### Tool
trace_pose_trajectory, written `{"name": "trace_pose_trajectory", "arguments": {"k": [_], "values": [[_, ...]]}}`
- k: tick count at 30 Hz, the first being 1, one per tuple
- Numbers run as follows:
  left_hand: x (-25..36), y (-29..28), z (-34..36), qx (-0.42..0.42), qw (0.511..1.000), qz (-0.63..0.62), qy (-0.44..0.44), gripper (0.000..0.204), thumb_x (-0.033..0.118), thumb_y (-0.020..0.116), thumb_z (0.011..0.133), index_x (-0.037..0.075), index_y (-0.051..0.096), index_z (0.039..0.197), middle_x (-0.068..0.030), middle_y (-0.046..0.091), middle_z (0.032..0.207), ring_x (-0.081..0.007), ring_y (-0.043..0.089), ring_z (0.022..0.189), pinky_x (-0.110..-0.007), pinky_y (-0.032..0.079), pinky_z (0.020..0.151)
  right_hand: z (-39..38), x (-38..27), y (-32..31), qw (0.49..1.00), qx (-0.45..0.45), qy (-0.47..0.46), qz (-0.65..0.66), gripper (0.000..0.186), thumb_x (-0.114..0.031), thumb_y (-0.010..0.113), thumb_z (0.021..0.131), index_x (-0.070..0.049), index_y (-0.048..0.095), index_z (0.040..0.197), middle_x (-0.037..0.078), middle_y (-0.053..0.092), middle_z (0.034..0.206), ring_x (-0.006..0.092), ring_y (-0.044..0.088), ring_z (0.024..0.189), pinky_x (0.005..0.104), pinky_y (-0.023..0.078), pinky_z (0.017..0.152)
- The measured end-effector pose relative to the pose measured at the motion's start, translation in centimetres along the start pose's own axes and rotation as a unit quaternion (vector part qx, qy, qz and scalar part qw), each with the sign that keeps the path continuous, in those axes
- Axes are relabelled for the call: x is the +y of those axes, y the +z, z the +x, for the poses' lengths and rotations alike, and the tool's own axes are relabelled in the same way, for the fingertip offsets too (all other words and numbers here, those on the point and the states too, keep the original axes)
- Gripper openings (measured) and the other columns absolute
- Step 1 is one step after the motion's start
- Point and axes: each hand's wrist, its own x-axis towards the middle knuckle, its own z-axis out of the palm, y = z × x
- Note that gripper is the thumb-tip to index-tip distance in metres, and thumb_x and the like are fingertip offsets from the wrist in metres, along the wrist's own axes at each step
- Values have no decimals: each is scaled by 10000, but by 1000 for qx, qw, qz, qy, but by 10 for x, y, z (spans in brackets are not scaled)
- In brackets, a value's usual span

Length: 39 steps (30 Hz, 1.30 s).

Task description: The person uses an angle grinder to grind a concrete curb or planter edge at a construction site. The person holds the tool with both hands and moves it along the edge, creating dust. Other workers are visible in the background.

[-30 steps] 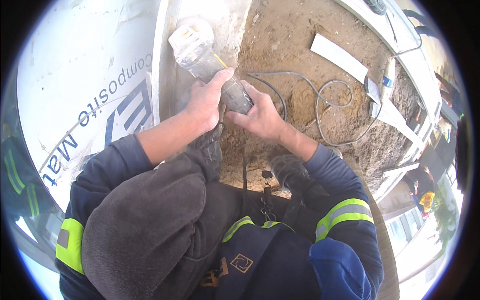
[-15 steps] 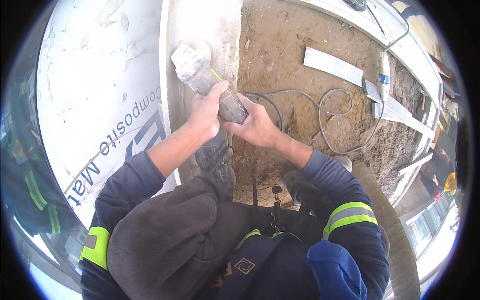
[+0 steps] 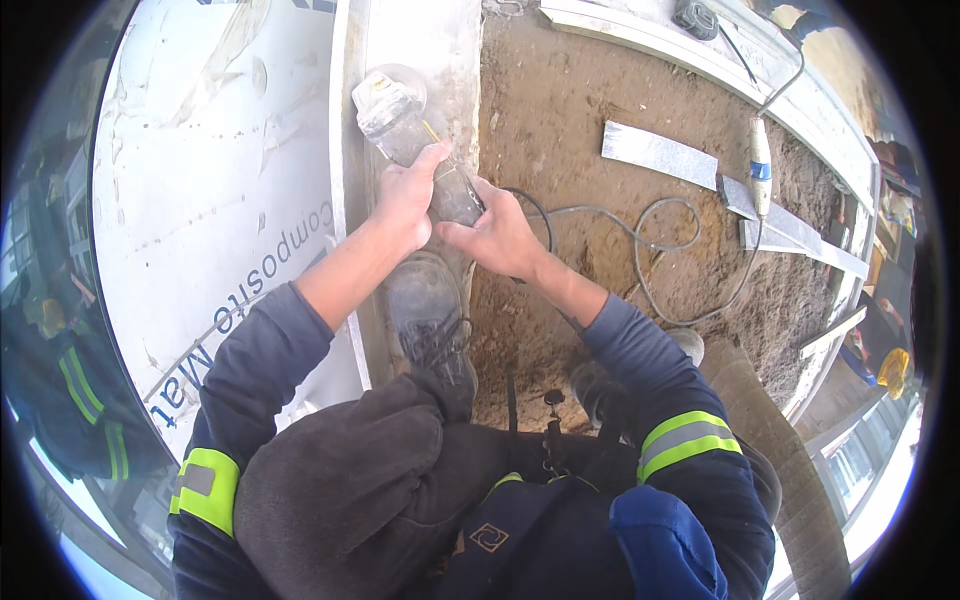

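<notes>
A dusty angle grinder (image 3: 400, 125), its disc end toward the top, lies along a pale ledge (image 3: 410, 35) beside an upright white panel (image 3: 200, 160). My left hand (image 3: 408, 200) grips the grinder's body, thumb on top. My right hand (image 3: 495, 235) is wrapped round its rear end, lower and to the right. The disc is mostly hidden under the head; whether it touches the ledge I cannot tell. My boot (image 3: 425, 320) stands below my hands.
To the right is sandy ground (image 3: 560, 110) with a looped cable (image 3: 680, 205), pale metal strips (image 3: 655, 145), a white-and-blue cylindrical tool (image 3: 760, 160) and a long white frame (image 3: 690, 45). A dark glossy surface at the far left shows a reflection.
The view has shifted, with more of my boot showing. The grinder came slightly toward me, then moved away again along the ledge, still in both hands.
</notes>
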Motion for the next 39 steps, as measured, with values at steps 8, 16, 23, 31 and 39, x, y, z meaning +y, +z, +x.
{"name": "trace_pose_trajectory", "arguments": {"k": [8,16,23,31,39], "values": [[30,9,27,-6,1000,19,2,471,240,790,891,-29,624,1240,-125,672,1161,-237,672,1008,-450,567,858,32,-19,-10,999,0,5,-32,604,-168,787,845,97,569,1342,51,707,870,56,591,682,273,494,602],[58,22,62,-17,999,36,29,453,228,794,878,-6,613,1221,-118,667,1103,-237,669,960,-456,566,825,74,-17,-14,998,54,-39,-4,583,-222,798,791,136,603,1208,85,690,802,110,629,687,303,510,623],[108,34,98,-47,997,64,17,389,242,773,921,32,597,1197,-83,649,1081,-219,666,968,-427,585,843,126,-41,-21,995,93,-25,-24,519,-255,794,765,109,650,1106,101,683,765,157,656,708,346,532,670],[116,68,106,-160,982,91,50,347,197,784,901,23,618,1152,-67,666,900,-182,664,765,-374,595,706,114,-60,-23,971,211,-111,16,510,-161,774,822,64,606,1248,118,720,961,146,676,868,326,546,792],[100,88,51,-251,955,81,136,549,216,795,885,25,527,1324,-77,611,1129,-162,613,1029,-370,547,883,60,-85,-18,957,273,-95,-5,572,-116,755,865,56,518,1356,101,704,1104,143,665,988,320,542,874]]}}
